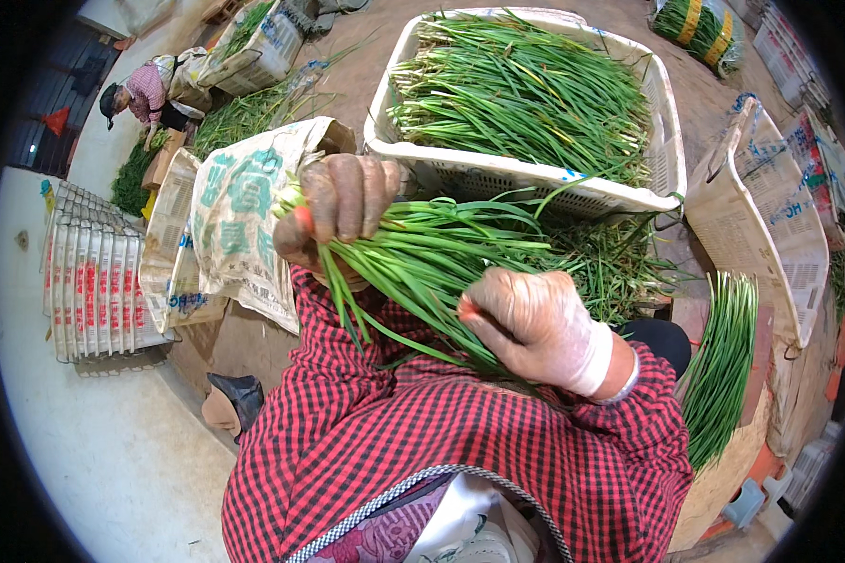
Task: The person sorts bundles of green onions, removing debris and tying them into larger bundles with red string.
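Note:
My left hand [343, 204], in a dark soiled glove, is closed around the pale stem ends of a bunch of garlic chives [443, 243]. The green leaves fan out to the right and down across my lap. Over their lower part lies my right hand [535, 329] in a thin whitish glove. Its fingers are curled in against the leaves, and what they pinch, if anything, is hidden. Orange-red covering shows at a fingertip of each hand. Beyond my hands stands a white plastic crate [517, 167] filled with chives [521, 98] in layers.
At my right a sorted chive bundle [720, 373] lies on a board. Loose leaf trimmings [605, 264] heap below the crate. A woven sack [243, 204] and stacked crates [102, 281] stand left; another crate [764, 218] is tilted right. A co-worker [148, 91] bends over greens far left.

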A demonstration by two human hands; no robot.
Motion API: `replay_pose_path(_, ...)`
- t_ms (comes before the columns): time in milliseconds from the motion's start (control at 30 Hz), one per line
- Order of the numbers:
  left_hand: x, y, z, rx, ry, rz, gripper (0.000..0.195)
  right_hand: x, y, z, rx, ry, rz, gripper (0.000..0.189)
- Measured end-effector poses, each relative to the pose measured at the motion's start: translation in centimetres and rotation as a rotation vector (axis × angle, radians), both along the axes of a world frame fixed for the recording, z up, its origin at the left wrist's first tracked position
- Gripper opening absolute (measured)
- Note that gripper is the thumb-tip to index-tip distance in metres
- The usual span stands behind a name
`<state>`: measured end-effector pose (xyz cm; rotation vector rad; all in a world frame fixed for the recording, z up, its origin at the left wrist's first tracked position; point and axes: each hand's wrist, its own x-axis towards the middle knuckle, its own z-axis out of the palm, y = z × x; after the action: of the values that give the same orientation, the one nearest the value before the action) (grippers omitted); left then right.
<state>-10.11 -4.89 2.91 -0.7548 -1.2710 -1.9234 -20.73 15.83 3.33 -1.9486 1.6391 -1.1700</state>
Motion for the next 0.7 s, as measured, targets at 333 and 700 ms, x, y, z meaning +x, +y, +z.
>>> replay_pose_path(333, 2.0, -1.6, 1.1, 0.208, 0.101, 0.074, 0.034, -7.1, 6.0, -7.2, 0.753, 0.617, -0.431, 0.016)
replay_pose_path(700, 2.7, -3.0, 3.2, 0.365, -0.109, 0.239, 0.029, -1.1, -0.8, -8.3, 0.260, 0.288, -0.029, 0.039)
